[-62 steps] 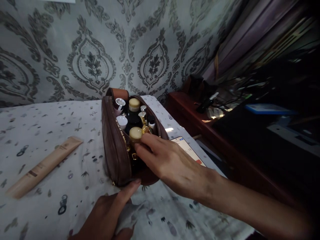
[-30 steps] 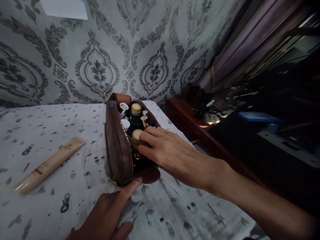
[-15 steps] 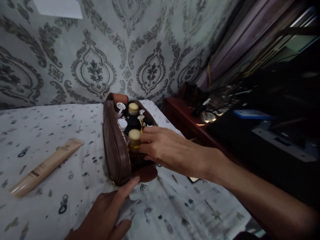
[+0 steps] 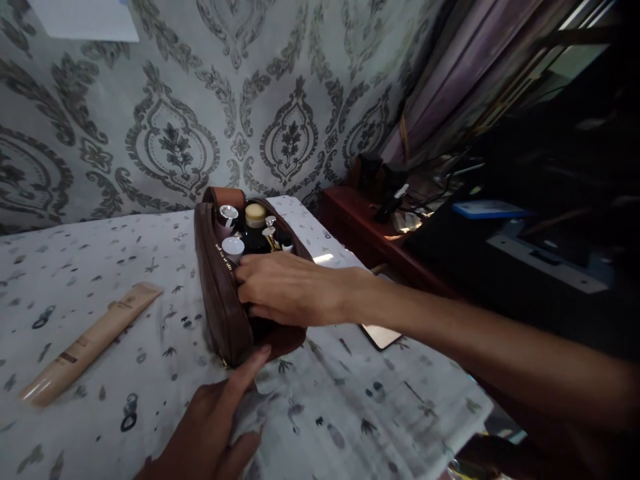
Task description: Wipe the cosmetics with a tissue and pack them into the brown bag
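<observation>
A brown zip-up toiletry bag point(image 4: 213, 293) stands unzipped on the patterned sheet. In it are a jar with a gold cap point(image 4: 255, 213), a white cap point(image 4: 233, 248), a silver-topped container point(image 4: 229, 215) and small slim bottles. My right hand point(image 4: 287, 288) reaches in from the right, its fingers bent together and their tips hidden; whatever they grip is out of sight. My left hand point(image 4: 213, 413) lies in front, index finger stretched onto the brown flap point(image 4: 287, 341) at the bag's near end, thumb apart, holding nothing. To the left lies a beige squeeze tube point(image 4: 93, 343).
Patterned wallpaper point(image 4: 175, 140) rises behind the sheet-covered surface point(image 4: 350, 400). Under my right forearm lies a flat pale item with a dark edge point(image 4: 383, 335). At right stand a dark red wooden ledge point(image 4: 345, 212) with cables and a blue-edged object point(image 4: 490, 209).
My right hand has moved left and deeper over the bag, now covering the nearer gold-capped jar. My left finger stays on the flap. The view has shifted slightly.
</observation>
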Demonstrator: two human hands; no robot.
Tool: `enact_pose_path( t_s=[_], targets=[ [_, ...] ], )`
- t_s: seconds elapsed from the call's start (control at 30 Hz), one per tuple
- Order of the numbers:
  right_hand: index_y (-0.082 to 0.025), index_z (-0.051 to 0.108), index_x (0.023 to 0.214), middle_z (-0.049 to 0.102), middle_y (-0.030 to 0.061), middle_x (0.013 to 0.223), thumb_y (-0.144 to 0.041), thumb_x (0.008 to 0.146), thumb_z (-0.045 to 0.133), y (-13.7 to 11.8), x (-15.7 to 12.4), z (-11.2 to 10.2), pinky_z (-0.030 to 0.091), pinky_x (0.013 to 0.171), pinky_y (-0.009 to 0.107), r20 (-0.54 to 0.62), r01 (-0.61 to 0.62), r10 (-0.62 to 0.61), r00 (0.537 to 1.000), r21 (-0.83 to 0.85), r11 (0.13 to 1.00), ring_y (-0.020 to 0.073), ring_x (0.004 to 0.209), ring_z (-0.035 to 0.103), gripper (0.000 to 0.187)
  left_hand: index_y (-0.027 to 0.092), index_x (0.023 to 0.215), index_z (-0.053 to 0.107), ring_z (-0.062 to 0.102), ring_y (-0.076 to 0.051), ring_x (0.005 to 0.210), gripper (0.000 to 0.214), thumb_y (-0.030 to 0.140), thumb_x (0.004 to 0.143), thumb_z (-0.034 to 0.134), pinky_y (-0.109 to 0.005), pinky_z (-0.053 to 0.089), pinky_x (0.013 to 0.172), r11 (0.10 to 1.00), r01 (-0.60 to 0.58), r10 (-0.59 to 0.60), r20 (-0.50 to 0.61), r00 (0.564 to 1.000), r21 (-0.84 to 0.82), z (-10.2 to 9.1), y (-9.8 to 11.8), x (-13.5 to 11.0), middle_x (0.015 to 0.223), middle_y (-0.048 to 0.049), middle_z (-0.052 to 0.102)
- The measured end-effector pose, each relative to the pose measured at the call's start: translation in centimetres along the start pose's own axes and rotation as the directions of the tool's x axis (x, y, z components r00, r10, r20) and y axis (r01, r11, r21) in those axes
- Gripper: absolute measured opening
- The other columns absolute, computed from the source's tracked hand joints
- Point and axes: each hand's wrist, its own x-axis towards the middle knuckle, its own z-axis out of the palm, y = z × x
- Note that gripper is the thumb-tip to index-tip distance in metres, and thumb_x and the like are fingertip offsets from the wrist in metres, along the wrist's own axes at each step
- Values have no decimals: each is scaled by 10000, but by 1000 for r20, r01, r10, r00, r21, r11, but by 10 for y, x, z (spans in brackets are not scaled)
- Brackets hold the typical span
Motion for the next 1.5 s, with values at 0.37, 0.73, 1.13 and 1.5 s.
enact_pose_path(
  t_s=[0.37,0.73,1.13,1.5],
  targets=[
    [-140,541,508,536,-11,484,-71,822,474,8,23,-6,352,509,240,451,-265,55,891,418,869,110,493,502,328,376,1486,359,541,-260,1306,512,359,975,375,-415,526,1013,987,93,-86,58,995,-130,-15,38,27,1351,9,631],
    [-126,609,557,457,-53,449,-89,774,587,-1,49,9,354,509,221,589,-435,184,787,318,842,102,494,476,221,378,1480,351,655,-255,1162,530,384,957,436,-348,551,951,986,102,-96,51,994,-134,-14,26,19,1273,-17,682],
    [-61,706,787,667,33,617,-80,766,592,0,14,0,410,552,204,314,-255,145,938,344,903,127,626,604,117,322,1519,274,648,-288,1171,641,381,924,505,-390,539,978,985,121,-113,68,991,-120,-11,13,14,1302,-72,667],
    [-67,741,876,703,94,780,-134,772,664,-6,6,4,371,569,245,176,-202,170,970,180,963,162,701,594,147,360,1509,300,662,-254,1154,568,331,959,441,-422,553,973,989,61,-57,37,998,-132,-9,18,16,1364,-42,622]
  ],
)
